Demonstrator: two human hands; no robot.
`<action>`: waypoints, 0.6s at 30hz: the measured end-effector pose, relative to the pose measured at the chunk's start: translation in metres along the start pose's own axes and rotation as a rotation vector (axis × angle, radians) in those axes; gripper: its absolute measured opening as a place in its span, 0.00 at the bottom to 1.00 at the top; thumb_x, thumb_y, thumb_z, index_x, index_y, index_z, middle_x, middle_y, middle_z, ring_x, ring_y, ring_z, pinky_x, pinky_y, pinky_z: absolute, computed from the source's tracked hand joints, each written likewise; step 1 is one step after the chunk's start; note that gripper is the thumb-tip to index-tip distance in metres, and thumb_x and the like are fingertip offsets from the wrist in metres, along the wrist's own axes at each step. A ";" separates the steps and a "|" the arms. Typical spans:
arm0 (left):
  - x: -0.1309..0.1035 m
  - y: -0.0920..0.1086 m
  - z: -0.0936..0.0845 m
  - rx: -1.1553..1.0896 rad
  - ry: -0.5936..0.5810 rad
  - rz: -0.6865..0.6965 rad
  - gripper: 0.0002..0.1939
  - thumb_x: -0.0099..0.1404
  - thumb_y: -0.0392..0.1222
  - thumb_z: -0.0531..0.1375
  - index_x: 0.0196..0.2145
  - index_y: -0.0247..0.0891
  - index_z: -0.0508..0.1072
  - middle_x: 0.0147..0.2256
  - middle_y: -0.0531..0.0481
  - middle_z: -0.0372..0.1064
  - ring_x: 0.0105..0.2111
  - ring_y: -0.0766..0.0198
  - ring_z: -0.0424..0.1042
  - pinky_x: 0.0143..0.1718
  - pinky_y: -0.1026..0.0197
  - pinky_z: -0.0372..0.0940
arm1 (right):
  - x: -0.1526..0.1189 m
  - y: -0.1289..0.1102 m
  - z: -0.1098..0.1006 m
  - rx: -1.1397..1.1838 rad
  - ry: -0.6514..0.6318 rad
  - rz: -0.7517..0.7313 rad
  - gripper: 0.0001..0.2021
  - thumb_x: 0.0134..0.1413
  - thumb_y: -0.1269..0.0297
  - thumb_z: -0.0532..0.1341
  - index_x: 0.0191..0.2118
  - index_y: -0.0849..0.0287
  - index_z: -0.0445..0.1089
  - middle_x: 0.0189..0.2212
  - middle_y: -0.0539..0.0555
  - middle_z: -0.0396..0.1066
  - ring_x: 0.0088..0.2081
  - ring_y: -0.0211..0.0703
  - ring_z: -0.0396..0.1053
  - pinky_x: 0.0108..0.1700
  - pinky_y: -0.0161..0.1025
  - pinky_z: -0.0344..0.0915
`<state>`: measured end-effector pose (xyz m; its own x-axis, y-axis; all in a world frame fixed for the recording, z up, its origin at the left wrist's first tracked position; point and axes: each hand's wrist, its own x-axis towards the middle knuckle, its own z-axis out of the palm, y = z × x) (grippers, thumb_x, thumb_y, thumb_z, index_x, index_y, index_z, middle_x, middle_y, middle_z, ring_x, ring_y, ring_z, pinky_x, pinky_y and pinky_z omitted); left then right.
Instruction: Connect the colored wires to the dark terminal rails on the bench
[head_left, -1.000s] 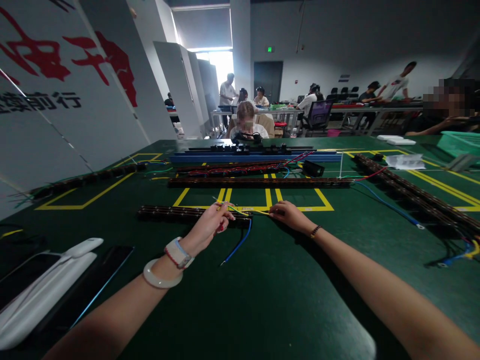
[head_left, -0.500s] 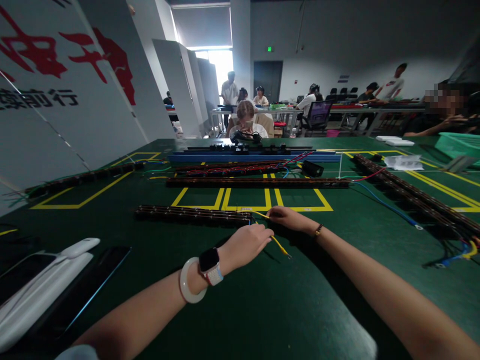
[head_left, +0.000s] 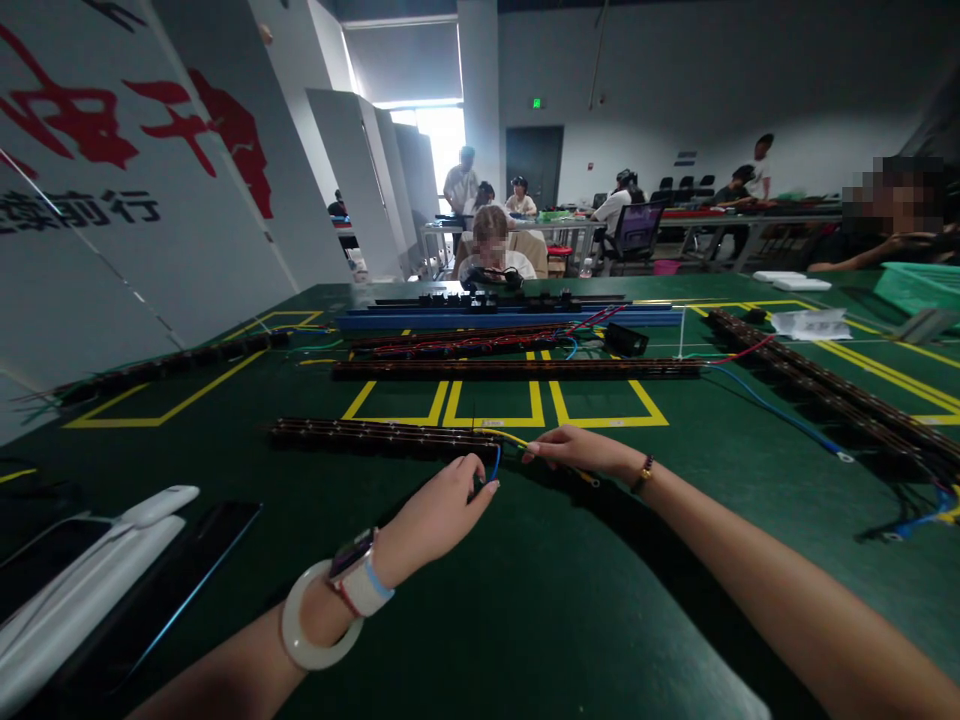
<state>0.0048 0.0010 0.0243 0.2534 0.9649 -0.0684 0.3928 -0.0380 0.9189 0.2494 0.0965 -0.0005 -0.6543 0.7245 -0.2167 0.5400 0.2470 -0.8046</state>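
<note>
Green surface (head_left: 480,620), marked with yellow tape (head_left: 645,421). Short dark strip (head_left: 360,437) just off centre, toward ten o'clock. Long dark strip (head_left: 517,370) at twelve; blue rail (head_left: 510,319) beyond. Wired dark strips (head_left: 840,387) toward three. Green basket (head_left: 919,288) at two. White device (head_left: 97,597), black slab (head_left: 180,570) toward eight.
</note>
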 end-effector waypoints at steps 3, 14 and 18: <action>0.001 -0.004 -0.008 -0.050 -0.066 -0.141 0.13 0.56 0.49 0.62 0.36 0.38 0.73 0.28 0.50 0.65 0.21 0.68 0.58 0.20 0.66 0.48 | -0.002 -0.003 0.001 0.020 -0.037 -0.028 0.23 0.55 0.44 0.56 0.40 0.60 0.74 0.22 0.48 0.64 0.23 0.32 0.58 0.24 0.32 0.51; 0.019 0.011 0.030 -0.672 -0.407 -0.341 0.14 0.64 0.44 0.54 0.42 0.30 0.68 0.44 0.36 0.69 0.44 0.59 0.70 0.52 0.55 0.60 | 0.003 0.000 0.012 0.133 0.013 -0.046 0.23 0.51 0.44 0.59 0.32 0.63 0.74 0.20 0.48 0.64 0.22 0.32 0.56 0.23 0.31 0.51; 0.029 0.013 0.043 -0.917 -0.368 -0.412 0.24 0.65 0.47 0.54 0.53 0.27 0.61 0.52 0.30 0.63 0.52 0.57 0.66 0.57 0.53 0.55 | 0.000 -0.010 0.021 0.069 0.029 -0.033 0.22 0.56 0.48 0.55 0.31 0.64 0.72 0.21 0.50 0.66 0.21 0.32 0.58 0.24 0.31 0.52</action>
<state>0.0556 0.0171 0.0173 0.5640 0.7153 -0.4125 -0.2664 0.6305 0.7291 0.2329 0.0804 -0.0040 -0.6551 0.7351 -0.1744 0.4802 0.2269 -0.8473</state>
